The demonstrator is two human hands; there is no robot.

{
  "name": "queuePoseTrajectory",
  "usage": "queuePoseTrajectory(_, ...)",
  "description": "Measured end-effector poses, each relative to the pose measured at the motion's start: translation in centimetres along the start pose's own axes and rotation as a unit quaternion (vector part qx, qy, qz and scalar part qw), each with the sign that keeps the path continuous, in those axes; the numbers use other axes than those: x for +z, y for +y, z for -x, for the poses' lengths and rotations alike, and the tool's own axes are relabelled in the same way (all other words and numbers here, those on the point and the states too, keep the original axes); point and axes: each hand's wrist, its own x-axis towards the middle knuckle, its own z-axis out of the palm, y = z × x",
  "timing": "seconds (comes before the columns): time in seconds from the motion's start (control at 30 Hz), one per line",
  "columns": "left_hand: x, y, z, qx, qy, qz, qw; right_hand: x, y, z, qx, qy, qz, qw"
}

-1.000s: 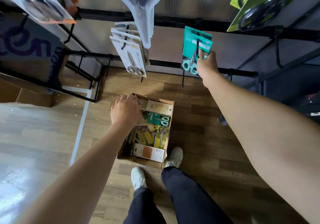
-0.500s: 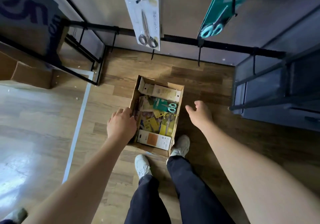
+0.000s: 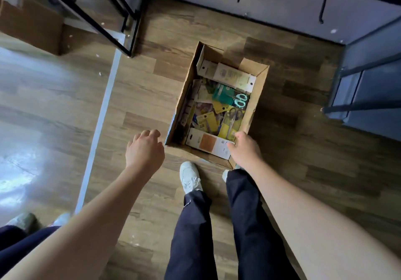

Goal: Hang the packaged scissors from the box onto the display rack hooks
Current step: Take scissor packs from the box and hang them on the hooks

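An open cardboard box [image 3: 259, 97] stands on the wooden floor, filled with several packaged scissors. Among them lie a teal pack with mint handles [image 3: 230, 98], a yellow pack [image 3: 231, 123] and a white-and-orange card [image 3: 209, 144] at the near end. My right hand [image 3: 245, 151] hovers over the box's near right corner, fingers reaching down toward the packs and holding nothing. My left hand [image 3: 144, 149] hangs left of the box with loosely curled fingers, holding nothing. Only two bare black rack hooks [image 3: 323, 4] show at the top.
A black rack frame [image 3: 121, 26] and a brown carton [image 3: 28, 19] stand at the upper left. A grey shelf unit [image 3: 368, 88] is at the right. My feet [image 3: 191, 177] are just before the box. Another person's shoes [image 3: 23, 221] show at the lower left.
My view tilted down, so the hung packs left the frame. My right hand moved from beside the box to over its near right corner. My left hand drew back slightly from the box's left wall.
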Motion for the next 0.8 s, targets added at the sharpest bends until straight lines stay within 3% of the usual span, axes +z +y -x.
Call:
queuePoseTrajectory(0.23,8.1,3.0,-6.4,0.092,-0.024,-0.027,0.995,3.3,1.7,-6.0,-0.038,0.013,0.036,0.999)
queuePoseTrajectory(0.5,19.0,6.7,-13.9,0.110,-0.075,0.000,0.991,6.6,2.8,-17.4,-0.119,0.050,0.092,0.987)
queuePoseTrajectory(0.8,26.2,5.2,-19.5,0.114,-0.103,-0.069,0.986,9.6,4.3,-26.1,-0.092,0.070,0.254,0.960)
